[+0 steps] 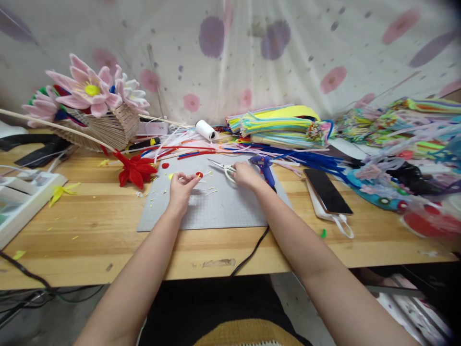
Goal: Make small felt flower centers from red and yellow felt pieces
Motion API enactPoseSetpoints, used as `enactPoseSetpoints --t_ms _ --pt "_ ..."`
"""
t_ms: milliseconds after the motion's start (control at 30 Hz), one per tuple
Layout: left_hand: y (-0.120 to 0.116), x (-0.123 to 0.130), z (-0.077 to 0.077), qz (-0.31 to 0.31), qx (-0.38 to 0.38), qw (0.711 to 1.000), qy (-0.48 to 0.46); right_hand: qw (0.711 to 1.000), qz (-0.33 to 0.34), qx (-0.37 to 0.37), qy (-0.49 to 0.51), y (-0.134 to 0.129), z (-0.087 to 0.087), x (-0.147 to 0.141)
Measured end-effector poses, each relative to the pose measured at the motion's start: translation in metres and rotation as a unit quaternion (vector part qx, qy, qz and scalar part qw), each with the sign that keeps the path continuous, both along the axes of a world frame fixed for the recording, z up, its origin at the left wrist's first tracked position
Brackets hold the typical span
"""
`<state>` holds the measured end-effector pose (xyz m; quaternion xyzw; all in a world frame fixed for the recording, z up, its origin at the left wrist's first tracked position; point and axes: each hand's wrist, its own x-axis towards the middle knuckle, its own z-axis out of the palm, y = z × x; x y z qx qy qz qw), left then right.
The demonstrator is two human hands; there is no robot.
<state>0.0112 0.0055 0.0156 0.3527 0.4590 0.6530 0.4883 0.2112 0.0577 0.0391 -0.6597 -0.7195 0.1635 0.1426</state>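
Over the left half of the grey cutting mat (pixel 230 211), my left hand (pixel 183 190) pinches a small red round piece (pixel 199 174) with a bit of yellow at it. Several thin pale-tipped strands (pixel 208 173) lie or stick out just right of those fingertips; whether they join the red piece I cannot tell. My right hand (pixel 245 174) is closed around the white handles of a pair of scissors (pixel 227 171), blades pointing left and away from me. Another red round piece (pixel 165 166) rests near the mat's upper left. Just beyond my right hand lies a blue glue gun (pixel 264 168).
A red fuzzy flower (pixel 134 169) and a basket (pixel 111 127) of pink flowers stand left. Pipe-cleaner bundles (pixel 284 126) and a white thread spool (pixel 206 130) lie behind the mat. A phone (pixel 328 191) lies right; a black cord (pixel 254 252) crosses the front edge.
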Motion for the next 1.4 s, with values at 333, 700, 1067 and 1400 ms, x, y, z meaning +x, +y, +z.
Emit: enactPoseSetpoints --t_ms 333,700,1067,1400 --pt "-0.001 0.002 0.004 -0.049 -0.023 0.996 -0.072 0.946 0.101 0.040 0.306 -0.031 -0.021 -0.019" --pt "0.001 -0.001 -0.001 -0.045 -0.001 0.999 -0.015 0.969 0.181 0.080 0.145 -0.045 -0.013 -0.024" --pt "0.001 -0.004 -0.001 0.088 0.046 0.989 0.110 0.994 0.018 0.069 0.084 -0.037 -0.002 -0.003" --pt "-0.009 0.010 -0.001 -0.019 -0.010 0.843 0.537 0.991 -0.094 0.095 -0.008 -0.023 -0.020 0.002"
